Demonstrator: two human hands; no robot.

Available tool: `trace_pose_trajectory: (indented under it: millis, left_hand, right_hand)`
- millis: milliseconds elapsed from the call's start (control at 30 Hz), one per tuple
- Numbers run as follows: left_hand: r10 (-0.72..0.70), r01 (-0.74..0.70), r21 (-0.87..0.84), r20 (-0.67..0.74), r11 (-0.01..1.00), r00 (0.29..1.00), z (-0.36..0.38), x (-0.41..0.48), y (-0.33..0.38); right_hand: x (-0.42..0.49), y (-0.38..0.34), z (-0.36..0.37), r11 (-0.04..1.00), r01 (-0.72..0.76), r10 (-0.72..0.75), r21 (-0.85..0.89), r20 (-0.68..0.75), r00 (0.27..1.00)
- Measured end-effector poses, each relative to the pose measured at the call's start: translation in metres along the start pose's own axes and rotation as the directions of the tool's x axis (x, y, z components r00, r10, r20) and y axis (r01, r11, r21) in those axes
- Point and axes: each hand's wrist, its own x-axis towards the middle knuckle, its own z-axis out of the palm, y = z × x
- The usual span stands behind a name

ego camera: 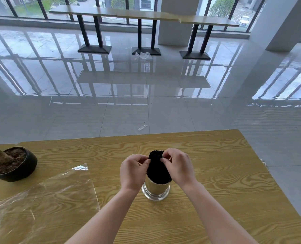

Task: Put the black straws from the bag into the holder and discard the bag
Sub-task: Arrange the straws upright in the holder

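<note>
**Straw bundle upright in holder, both hands on its top**

The black straws point(158, 169) stand as one tight bundle in the holder point(155, 190), long axis vertical, tips pointing up and leaning slightly away toward the far edge. Too many and too packed to count individually; one bundle. Lower ends are inside the holder, the top half sticks out above the rim.

Holder: one shiny metal cylinder with a flared base, upright on the wooden table point(216, 173), roughly mid-table, a bit right of centre.

Left hand point(133, 171) is curled against the left side of the bundle near the top, fingers narrow, thumb and forefinger pinching at the straw tips. Right hand point(178, 166) mirrors it on the right side, fingers narrow, fingertips touching the bundle top. Both forearms come in from the near edge.

One clear plastic bag point(45, 196) lies flat on the table to the near left, well apart from the holder, its near-left part running out of view. It looks empty.

One black potted plant point(14, 164) sits at the far-left corner of the table, just beyond the bag's far edge.

Open room: bare tabletop right of the holder out to the right edge, and between holder and far edge. Between holder and bag there is a bare strip. Beyond the table is glossy tiled floor point(146, 103) with one small wrapper scrap point(142, 127) near the far table edge.
</note>
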Motion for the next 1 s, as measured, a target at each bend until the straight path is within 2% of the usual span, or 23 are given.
trace_pose_trajectory:
  millis: [267,400,567,767,1000]
  left_hand:
    - [0.072,-0.072,0.025,-0.032,0.997,0.997,-0.005,-0.007,-0.007]
    - [0.065,-0.062,0.054,-0.041,0.997,0.997,-0.001,-0.005,-0.001]
    - [0.07,-0.063,0.106,-0.071,0.992,0.995,0.003,-0.003,0.006]
    - [0.026,-0.024,0.056,-0.038,0.998,0.999,0.002,-0.002,0.008]
    - [0.09,-0.088,0.053,-0.038,0.995,0.995,-0.001,-0.004,0.006]
  right_hand:
    - [-0.005,0.009,0.001,1.0,-0.012,0.012,0.016,-0.022,1.0]
    - [-0.006,0.01,0.002,0.998,-0.047,0.048,0.032,-0.049,0.998]
    - [-0.004,0.004,0.003,0.997,-0.054,0.053,-0.046,-0.026,0.998]
    - [-0.008,0.004,0.005,0.998,-0.049,0.048,-0.039,-0.019,0.999]
    - [-0.01,0.004,0.003,0.999,-0.033,0.033,-0.009,-0.048,0.998]
